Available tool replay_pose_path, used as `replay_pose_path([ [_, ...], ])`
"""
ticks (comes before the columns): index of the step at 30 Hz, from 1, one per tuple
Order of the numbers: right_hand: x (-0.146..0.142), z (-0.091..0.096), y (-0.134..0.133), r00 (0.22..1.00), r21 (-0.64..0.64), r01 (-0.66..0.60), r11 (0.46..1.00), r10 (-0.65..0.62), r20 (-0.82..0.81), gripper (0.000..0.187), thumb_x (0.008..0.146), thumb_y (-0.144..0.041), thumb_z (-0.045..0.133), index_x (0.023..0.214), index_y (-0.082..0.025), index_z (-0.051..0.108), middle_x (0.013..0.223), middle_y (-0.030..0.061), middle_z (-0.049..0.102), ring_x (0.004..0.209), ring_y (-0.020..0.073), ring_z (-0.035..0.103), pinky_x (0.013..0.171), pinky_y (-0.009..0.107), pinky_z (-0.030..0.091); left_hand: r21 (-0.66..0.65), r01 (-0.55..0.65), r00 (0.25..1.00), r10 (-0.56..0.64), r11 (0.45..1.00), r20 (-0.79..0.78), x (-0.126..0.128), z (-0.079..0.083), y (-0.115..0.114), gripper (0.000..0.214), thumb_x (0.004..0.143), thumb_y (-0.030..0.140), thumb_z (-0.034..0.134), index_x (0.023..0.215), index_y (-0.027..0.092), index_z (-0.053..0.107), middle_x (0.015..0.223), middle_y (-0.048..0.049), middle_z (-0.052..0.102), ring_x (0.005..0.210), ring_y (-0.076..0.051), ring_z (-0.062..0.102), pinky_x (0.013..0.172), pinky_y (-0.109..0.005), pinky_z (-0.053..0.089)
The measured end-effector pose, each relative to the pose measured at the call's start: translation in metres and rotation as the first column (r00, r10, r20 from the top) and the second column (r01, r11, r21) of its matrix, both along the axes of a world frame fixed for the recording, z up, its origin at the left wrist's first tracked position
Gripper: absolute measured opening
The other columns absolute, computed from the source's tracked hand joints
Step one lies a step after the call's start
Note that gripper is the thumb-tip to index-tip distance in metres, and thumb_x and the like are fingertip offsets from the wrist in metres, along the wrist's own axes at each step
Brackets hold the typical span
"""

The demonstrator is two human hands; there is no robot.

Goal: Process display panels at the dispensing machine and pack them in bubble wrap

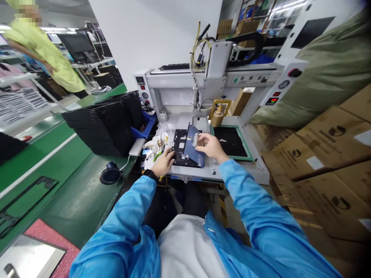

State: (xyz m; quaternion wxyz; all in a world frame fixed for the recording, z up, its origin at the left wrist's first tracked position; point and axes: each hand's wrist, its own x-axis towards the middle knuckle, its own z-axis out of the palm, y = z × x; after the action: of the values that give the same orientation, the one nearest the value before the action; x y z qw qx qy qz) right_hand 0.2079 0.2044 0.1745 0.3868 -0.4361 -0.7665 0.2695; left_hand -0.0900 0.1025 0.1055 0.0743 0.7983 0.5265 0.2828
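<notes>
My left hand (163, 163) rests its fingers on the near left corner of a black frame part (182, 151) lying on the white machine bed (232, 172). My right hand (209, 147) pinches a small silvery piece (195, 139) over a blue sheet (193, 151) that tilts up from the frame. Both sleeves are bright blue. Small tools and scraps (156, 148) lie just left of the frame.
A black fixture with a green border (230, 142) sits right of the frame. A brass bottle (218, 114) stands behind. Stacked black trays (107, 121) stand left on the green bench. Cardboard boxes (327, 154) pile at right. A person in yellow (43, 54) stands far left.
</notes>
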Motion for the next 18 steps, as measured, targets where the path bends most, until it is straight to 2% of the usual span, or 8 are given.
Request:
replay_pose_path([
  [2,-0.018,-0.005,0.025,0.985,0.011,0.0,1.0,-0.002,0.17,0.036,0.068,-0.03,0.087,0.095,-0.021,0.064,0.112,0.0068,0.075,0.095,0.025,0.071,0.088,0.038,0.058,0.01,-0.075,0.996,0.074,0.997,0.051,-0.009,-0.001,-0.027,0.047,0.108,0.036,0.045,0.146,0.013,0.061,0.15,-0.0212,0.054,0.143,-0.033,0.056,0.122,-0.052,0.051],
  [5,-0.037,-0.021,0.053,0.958,0.002,-0.02,1.0,0.018,0.286,0.038,0.061,-0.026,0.09,0.093,-0.02,0.068,0.097,0.0047,0.074,0.092,0.0256,0.068,0.09,0.037,0.055,-0.004,-0.168,0.982,0.168,0.986,0.092,-0.021,-0.012,-0.076,0.045,0.107,0.038,0.046,0.142,0.015,0.063,0.144,-0.0202,0.058,0.139,-0.033,0.059,0.121,-0.054,0.053],
  [9,-0.046,-0.042,0.069,0.908,-0.001,-0.064,0.998,0.058,0.415,0.043,0.059,-0.027,0.091,0.096,-0.018,0.071,0.101,0.0075,0.074,0.094,0.0258,0.066,0.091,0.035,0.052,-0.1,-0.273,0.948,0.285,0.957,0.142,-0.031,-0.042,-0.149,0.041,0.105,0.041,0.051,0.138,0.022,0.067,0.138,-0.0162,0.064,0.132,-0.032,0.064,0.117,-0.052,0.057],
  [12,-0.044,-0.047,0.073,0.878,0.004,-0.102,0.995,0.088,0.47,0.045,0.064,-0.029,0.09,0.102,-0.016,0.07,0.105,0.0096,0.074,0.095,0.0252,0.065,0.091,0.034,0.052,-0.188,-0.324,0.92,0.355,0.927,0.165,-0.029,-0.067,-0.197,0.038,0.105,0.043,0.051,0.132,0.025,0.071,0.134,-0.015,0.066,0.127,-0.032,0.068,0.114,-0.052,0.059],
  [15,-0.038,-0.044,0.075,0.855,-0.003,-0.132,0.991,0.115,0.505,0.045,0.068,-0.029,0.088,0.106,-0.015,0.069,0.106,0.0106,0.074,0.095,0.026,0.066,0.093,0.036,0.053,-0.258,-0.369,0.881,0.425,0.893,0.209,-0.024,-0.092,-0.231,0.035,0.106,0.045,0.051,0.128,0.029,0.073,0.13,-0.0127,0.069,0.122,-0.031,0.07,0.111,-0.053,0.062],
  [18,-0.026,-0.037,0.073,0.845,-0.007,-0.168,0.986,0.147,0.514,0.048,0.072,-0.03,0.088,0.112,-0.014,0.068,0.112,0.014,0.073,0.102,0.0304,0.067,0.101,0.044,0.054,-0.288,-0.404,0.849,0.473,0.868,0.235,-0.018,-0.112,-0.247,0.035,0.105,0.044,0.051,0.128,0.03,0.073,0.131,-0.0114,0.069,0.123,-0.03,0.07,0.112,-0.053,0.061],
])
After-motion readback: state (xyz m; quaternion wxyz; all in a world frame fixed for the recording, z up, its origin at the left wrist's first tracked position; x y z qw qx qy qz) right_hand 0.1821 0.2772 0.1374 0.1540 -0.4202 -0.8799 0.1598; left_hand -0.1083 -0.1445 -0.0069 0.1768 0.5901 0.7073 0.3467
